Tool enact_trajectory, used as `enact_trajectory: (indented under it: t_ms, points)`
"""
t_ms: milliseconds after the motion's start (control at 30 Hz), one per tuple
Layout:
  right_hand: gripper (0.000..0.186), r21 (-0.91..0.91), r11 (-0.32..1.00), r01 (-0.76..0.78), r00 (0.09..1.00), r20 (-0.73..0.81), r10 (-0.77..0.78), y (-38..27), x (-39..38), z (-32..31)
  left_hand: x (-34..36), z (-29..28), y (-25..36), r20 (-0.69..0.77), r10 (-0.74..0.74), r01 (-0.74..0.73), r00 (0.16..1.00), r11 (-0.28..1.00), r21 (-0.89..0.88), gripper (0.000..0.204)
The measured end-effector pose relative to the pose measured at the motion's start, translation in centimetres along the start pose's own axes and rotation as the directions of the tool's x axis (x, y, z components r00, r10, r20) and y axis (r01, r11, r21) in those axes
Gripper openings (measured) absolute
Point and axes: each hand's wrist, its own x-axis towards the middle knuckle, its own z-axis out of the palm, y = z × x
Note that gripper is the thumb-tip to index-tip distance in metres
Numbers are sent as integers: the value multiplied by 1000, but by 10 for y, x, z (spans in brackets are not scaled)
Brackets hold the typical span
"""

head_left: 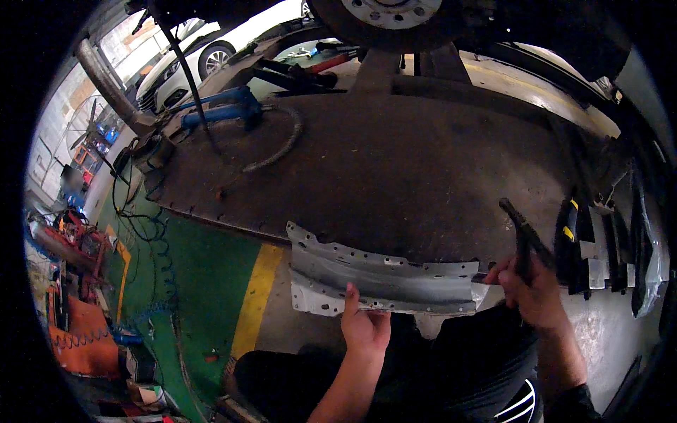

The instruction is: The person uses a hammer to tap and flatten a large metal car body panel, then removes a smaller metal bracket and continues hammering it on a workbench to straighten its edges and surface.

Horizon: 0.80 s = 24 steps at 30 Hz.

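Observation:
My left hand (364,323) grips the lower edge of a curved grey sheet-metal panel (381,278) with holes along its rims, held over my lap at the edge of a rusty steel platform (395,162). My right hand (534,289) is closed around the dark handles of a plier-like tool (523,236), whose jaw end reaches the right end of the panel. My dark trousers fill the space below.
A blue jack-like tool (222,109) and a hose lie on the platform's far left. A wheel hub (391,10) hangs above. Black tools with yellow marks (571,240) stand at the right. A green floor with a yellow stripe (257,296), orange equipment and a white car lie left.

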Motion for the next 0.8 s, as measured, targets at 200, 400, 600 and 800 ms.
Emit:
enact_trajectory:
  t_ms: [200, 400, 600, 800]
  points:
    - [16, 12, 994, -105, 994, 0, 105, 9, -23, 25, 0, 18, 3, -191, 9, 18, 982, 990, 139, 50]
    - [12, -7, 977, -215, 976, 17, 215, 0, -32, 33, -4, 23, 10, -187, 1, 24, 982, 991, 128, 52]
    - [14, 353, 935, -1, 1000, -3, 2, -1, -46, 17, -27, -14, 64, 362, -288, 274, 887, 958, 89, 52]
    - [31, 134, 971, 198, 976, 68, -208, -19, -25, 30, -33, 2, 89, 442, -643, 666, 625, 735, 128, 52]
